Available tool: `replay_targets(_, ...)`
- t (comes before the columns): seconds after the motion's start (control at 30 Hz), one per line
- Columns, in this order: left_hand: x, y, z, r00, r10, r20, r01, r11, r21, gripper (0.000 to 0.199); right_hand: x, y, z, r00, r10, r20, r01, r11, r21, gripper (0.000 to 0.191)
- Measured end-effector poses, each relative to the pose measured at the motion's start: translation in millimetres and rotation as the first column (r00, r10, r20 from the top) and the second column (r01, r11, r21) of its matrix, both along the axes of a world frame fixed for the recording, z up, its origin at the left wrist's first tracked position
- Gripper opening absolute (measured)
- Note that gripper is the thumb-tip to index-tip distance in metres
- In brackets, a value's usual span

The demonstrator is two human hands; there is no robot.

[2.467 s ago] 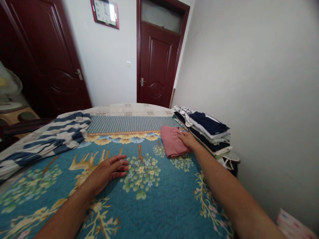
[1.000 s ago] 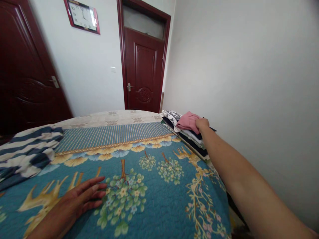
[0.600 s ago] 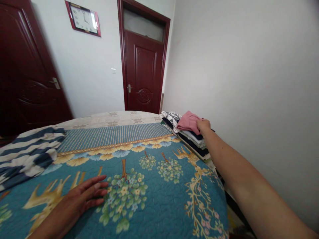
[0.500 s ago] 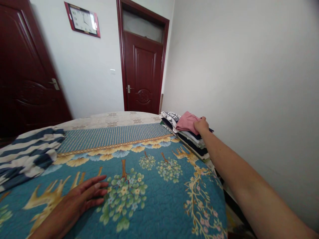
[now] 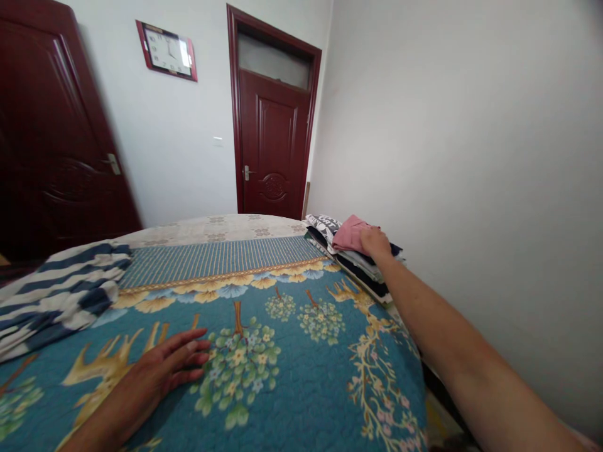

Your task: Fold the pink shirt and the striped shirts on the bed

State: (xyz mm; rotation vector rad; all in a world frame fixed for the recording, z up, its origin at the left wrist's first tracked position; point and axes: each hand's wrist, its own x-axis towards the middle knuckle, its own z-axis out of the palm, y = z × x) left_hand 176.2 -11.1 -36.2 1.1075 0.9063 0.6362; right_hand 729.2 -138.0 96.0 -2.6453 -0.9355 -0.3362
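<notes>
A wall clock (image 5: 167, 50) hangs up high, between 10 and 11 o'clock from the middle of the view. Its face has black numbers. Going round its left side from the bottom to the top, you can read 6, 7, 8, 9, 10 and 11, and there is a 5 next to the 6 too. A bright shine covers some numbers near its own 3 o'clock. Just off the middle, toward 3 o'clock, a gray and white printed cloth (image 5: 324, 223) has big white letters. You can read ORT; the other letters are too small to tell.
</notes>
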Motion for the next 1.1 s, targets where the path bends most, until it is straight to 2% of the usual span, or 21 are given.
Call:
replay_targets(0.13,0,2,-2.8,1.0,0.0,0.011,0.0,1.0,0.001,0.069,10,6,21.4,0.995,-0.08,-0.053,0.08,0.997,-0.011,0.067)
replay_targets(0.23,0,4,-4.5,1.0,-0.002,0.004,0.002,1.0,-0.012,0.069,3,12,18.4,0.992,-0.129,0.009,0.129,0.992,0.001,0.07)
replay_targets(0.37,0,3,-4.7,1.0,-0.005,-0.001,0.005,1.0,-0.018,0.069,-17,19,-9.6,0.958,0.064,0.279,-0.074,0.997,0.028,0.058)
replay_targets(0.43,0,2,-3.6,1.0,-0.006,-0.007,0.006,1.0,-0.019,0.069,-25,21,-28.3,0.939,0.149,0.309,-0.151,0.988,-0.019,0.06)
replay_targets(0.53,0,1,-0.9,1.0,-0.002,-0.01,0.002,1.0,-0.011,0.07,-32,22,-47.7,0.949,0.143,0.281,-0.129,0.989,-0.067,0.063)
replay_targets(0.63,-1,0,0.4,1.0,-0.01,-0.006,0.01,1.0,0.01,0.068,-40,22,-51.8,0.952,0.09,0.291,-0.081,0.996,-0.042,0.064)
replay_targets(0.73,-2,-2,-0.6,1.0,-0.026,0.0,0.026,0.997,0.073,0.064,-67,21,-60.4,0.946,0.053,0.319,-0.053,0.999,-0.011,0.059)
replay_targets(0.77,-3,-1,-1.0,1.0,-0.018,-0.008,0.019,0.993,0.115,0.062,-80,21,-68.9,0.941,0.058,0.333,-0.06,0.998,-0.005,0.056)
replay_targets(0.83,-9,6,-1.5,0.995,0.074,-0.061,-0.057,0.965,0.254,0.056,-110,22,-95.4,0.928,0.145,0.344,-0.147,0.989,-0.023,0.051)
replay_targets(0.87,-15,13,-1.2,0.979,0.17,-0.115,-0.121,0.93,0.346,0.052,-125,24,-112.1,0.928,0.21,0.307,-0.205,0.978,-0.049,0.05)
replay_targets(0.9,-23,20,-0.5,0.946,0.282,-0.162,-0.177,0.864,0.471,0.048,-140,26,-129.5,0.929,0.277,0.244,-0.264,0.961,-0.084,0.05)
replay_targets(0.97,-45,34,3.1,0.795,0.561,-0.23,-0.249,0.648,0.72,0.042,-165,32,-161.7,0.92,0.379,0.097,-0.365,0.92,-0.141,0.054)
replay_targets(1.03,-73,44,8.8,0.562,0.799,-0.214,-0.278,0.427,0.86,0.045,-182,39,-184.4,0.903,0.43,-0.004,-0.426,0.895,-0.131,0.056)
replay_targets(1.07,-87,47,11.5,0.422,0.884,-0.2,-0.296,0.343,0.892,0.048,-188,42,-191.6,0.891,0.454,-0.023,-0.453,0.883,-0.124,0.057)
replay_targets(1.1,-102,48,13.5,0.28,0.94,-0.194,-0.321,0.282,0.904,0.052,-191,45,-196.4,0.879,0.477,-0.022,-0.476,0.871,-0.121,0.058)
